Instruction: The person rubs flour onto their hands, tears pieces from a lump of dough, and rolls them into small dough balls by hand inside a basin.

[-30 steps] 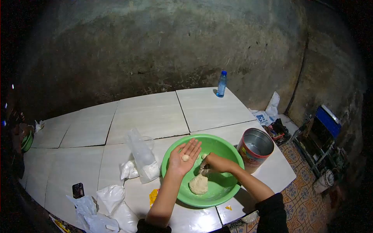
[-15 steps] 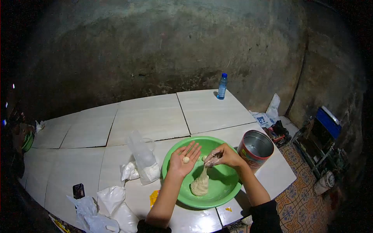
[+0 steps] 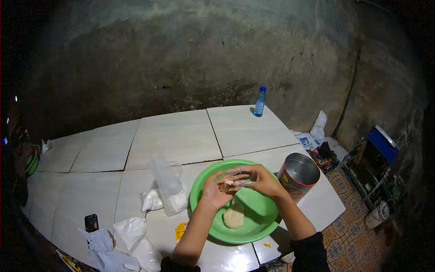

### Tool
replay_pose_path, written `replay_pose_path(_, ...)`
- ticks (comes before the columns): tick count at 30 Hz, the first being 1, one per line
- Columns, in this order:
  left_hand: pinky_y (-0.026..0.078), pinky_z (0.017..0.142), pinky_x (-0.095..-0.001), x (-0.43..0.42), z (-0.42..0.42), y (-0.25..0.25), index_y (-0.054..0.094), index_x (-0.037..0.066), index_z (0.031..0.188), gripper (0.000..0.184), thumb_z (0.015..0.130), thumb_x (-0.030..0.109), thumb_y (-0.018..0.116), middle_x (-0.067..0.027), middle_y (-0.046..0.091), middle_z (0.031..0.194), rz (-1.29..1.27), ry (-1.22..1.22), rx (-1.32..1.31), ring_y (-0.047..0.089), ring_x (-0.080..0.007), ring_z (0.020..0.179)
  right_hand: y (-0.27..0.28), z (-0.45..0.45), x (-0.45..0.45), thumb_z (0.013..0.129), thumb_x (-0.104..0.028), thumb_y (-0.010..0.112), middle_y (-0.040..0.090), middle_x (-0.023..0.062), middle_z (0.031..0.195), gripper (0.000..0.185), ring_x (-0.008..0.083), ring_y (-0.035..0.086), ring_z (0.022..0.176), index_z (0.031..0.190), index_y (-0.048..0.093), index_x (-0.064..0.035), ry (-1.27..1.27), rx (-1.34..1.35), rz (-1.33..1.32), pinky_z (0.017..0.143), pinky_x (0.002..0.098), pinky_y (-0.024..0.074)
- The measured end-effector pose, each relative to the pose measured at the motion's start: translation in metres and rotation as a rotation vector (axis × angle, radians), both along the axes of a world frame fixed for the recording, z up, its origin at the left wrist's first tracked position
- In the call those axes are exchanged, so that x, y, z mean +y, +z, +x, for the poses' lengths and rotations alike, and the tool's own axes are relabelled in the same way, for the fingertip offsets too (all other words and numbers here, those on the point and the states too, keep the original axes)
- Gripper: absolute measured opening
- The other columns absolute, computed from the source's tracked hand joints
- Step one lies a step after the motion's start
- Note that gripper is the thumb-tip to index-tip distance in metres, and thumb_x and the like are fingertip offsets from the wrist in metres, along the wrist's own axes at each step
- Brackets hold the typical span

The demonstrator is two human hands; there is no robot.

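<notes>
Over the left part of a green basin (image 3: 253, 236), my left hand (image 3: 218, 191) lies palm up with its fingers spread, a small dough ball on it partly hidden. My right hand (image 3: 256, 180), its fingers whitened with dough, reaches over that palm. Between its fingertips is a small bit of dough (image 3: 229, 183), close to or touching the left palm. A larger lump of dough (image 3: 234, 218) rests on the basin floor below both hands.
A clear jug (image 3: 170, 186) with white powder stands left of the basin, near bags of powder (image 3: 130, 231) and a phone (image 3: 91, 223). An open tin (image 3: 299, 174) is at the right. A water bottle (image 3: 260, 102) stands at the back. A yellow packet (image 3: 181, 230) lies in front.
My right hand first pulled a strand up from the large lump, which has since come away. It then moved left and up to my left palm. My left hand has barely moved.
</notes>
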State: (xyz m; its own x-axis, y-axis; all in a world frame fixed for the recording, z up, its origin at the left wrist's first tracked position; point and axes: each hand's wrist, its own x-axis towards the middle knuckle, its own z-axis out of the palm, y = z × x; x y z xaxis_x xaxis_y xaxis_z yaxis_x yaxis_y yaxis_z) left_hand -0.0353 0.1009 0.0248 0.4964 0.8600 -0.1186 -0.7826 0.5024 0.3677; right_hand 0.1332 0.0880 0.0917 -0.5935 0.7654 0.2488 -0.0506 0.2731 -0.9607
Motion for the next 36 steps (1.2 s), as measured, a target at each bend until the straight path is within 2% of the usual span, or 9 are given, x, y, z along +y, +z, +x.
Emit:
replay_pose_path(4, 0.047, 0.082, -0.0347, 0.000, 0.001, 0.001, 0.053, -0.001, 0.115, 0.034, 0.092, 0.021, 0.042, -0.0159, 0.061, 0.109, 0.029, -0.024, -0.022, 0.059, -0.0268, 0.096, -0.009, -0.012, -0.012, 0.081, 0.001, 0.066, 0.063, 0.0107, 0.112, 0.035, 0.0214, 0.063, 0.099, 0.116, 0.060, 0.0006, -0.042, -0.051, 0.052, 0.090, 0.0331, 0.0475)
replay_pose_path(6, 0.047, 0.091, -0.0352, 0.000, 0.004, 0.000, 0.054, 0.001, 0.118, 0.033, 0.095, 0.023, 0.042, -0.0139, 0.061, 0.113, 0.043, -0.023, -0.056, 0.059, -0.0244, 0.099, -0.005, -0.017, -0.020, 0.079, -0.001, 0.067, 0.065, 0.0114, 0.099, 0.031, 0.0230, 0.061, 0.102, 0.109, 0.065, -0.0063, -0.402, -0.405, 0.458, 0.093, 0.0387, 0.0464)
replay_pose_path(9, 0.046, 0.094, -0.0356, 0.001, 0.007, 0.003, 0.054, 0.003, 0.117, 0.036, 0.098, 0.031, 0.043, -0.0107, 0.061, 0.110, 0.004, 0.007, -0.041, 0.058, -0.0236, 0.102, -0.016, -0.023, -0.016, 0.071, -0.009, 0.069, 0.062, 0.0140, 0.103, 0.035, 0.0277, 0.044, 0.123, 0.105, 0.069, -0.0182, -0.420, -0.685, 0.726, 0.104, 0.0625, 0.0188)
replay_pose_path(14, 0.049, 0.089, -0.0295, 0.004, -0.001, -0.011, 0.052, 0.004, 0.122, 0.045, 0.090, 0.033, 0.062, -0.0041, 0.062, 0.106, 0.007, 0.151, 0.040, 0.059, -0.0139, 0.099, -0.022, -0.019, -0.029, 0.069, -0.004, 0.068, 0.054, 0.0140, 0.118, 0.044, 0.0337, 0.038, 0.127, 0.110, 0.067, -0.0202, -0.375, -0.801, 1.009, 0.104, 0.0634, 0.0204)
replay_pose_path(22, 0.053, 0.082, -0.0236, -0.004, 0.002, 0.004, 0.057, 0.001, 0.120, 0.050, 0.096, 0.043, 0.045, -0.0114, 0.060, 0.117, 0.049, 0.188, 0.010, 0.060, -0.0141, 0.103, -0.002, -0.005, -0.034, 0.077, -0.002, 0.060, 0.049, 0.0172, 0.126, 0.037, 0.0356, 0.039, 0.126, 0.113, 0.059, -0.0094, -0.374, -0.419, 0.778, 0.112, 0.0564, 0.0148)
replay_pose_path(28, 0.027, 0.110, -0.0516, -0.006, 0.010, 0.003, 0.020, 0.005, 0.146, 0.085, 0.090, 0.068, 0.025, -0.0238, 0.030, 0.145, 0.231, -0.104, -0.073, 0.032, -0.0376, 0.134, -0.020, -0.042, -0.029, 0.094, -0.031, 0.046, 0.027, 0.0203, 0.148, 0.062, 0.0379, 0.021, 0.139, 0.145, 0.024, -0.0028, -0.371, -0.665, 0.844, 0.114, 0.0532, 0.0073)
replay_pose_path(31, 0.021, 0.110, -0.0582, -0.005, 0.005, -0.015, 0.014, 0.008, 0.148, 0.089, 0.087, 0.072, 0.023, -0.0270, 0.019, 0.149, 0.368, -0.152, -0.065, 0.022, -0.0404, 0.138, -0.017, -0.048, -0.040, 0.088, -0.032, 0.053, 0.025, 0.0280, 0.146, 0.067, 0.0425, 0.030, 0.133, 0.142, 0.030, -0.0010, -0.211, -1.015, 0.625, 0.110, 0.0438, 0.0260)
replay_pose_path(33, 0.019, 0.110, -0.0583, -0.003, -0.002, -0.017, 0.015, 0.008, 0.148, 0.095, 0.083, 0.077, 0.023, -0.0259, 0.018, 0.150, 0.343, -0.093, -0.280, 0.020, -0.0401, 0.139, -0.029, -0.047, -0.044, 0.094, -0.038, 0.046, 0.019, 0.0200, 0.151, 0.069, 0.0400, 0.015, 0.140, 0.146, 0.019, -0.0021, -0.046, -0.584, 0.935, 0.113, 0.0548, 0.0076)
replay_pose_path(36, 0.019, 0.111, -0.0560, -0.009, -0.005, -0.001, 0.017, 0.006, 0.147, 0.093, 0.085, 0.075, 0.023, -0.0213, 0.022, 0.150, 0.300, -0.042, -0.113, 0.023, -0.0395, 0.138, -0.031, -0.028, -0.039, 0.092, -0.042, 0.045, 0.013, 0.0202, 0.153, 0.074, 0.0403, 0.010, 0.141, 0.147, 0.016, -0.0025, -0.240, -0.744, 0.904, 0.112, 0.0576, 0.0041)
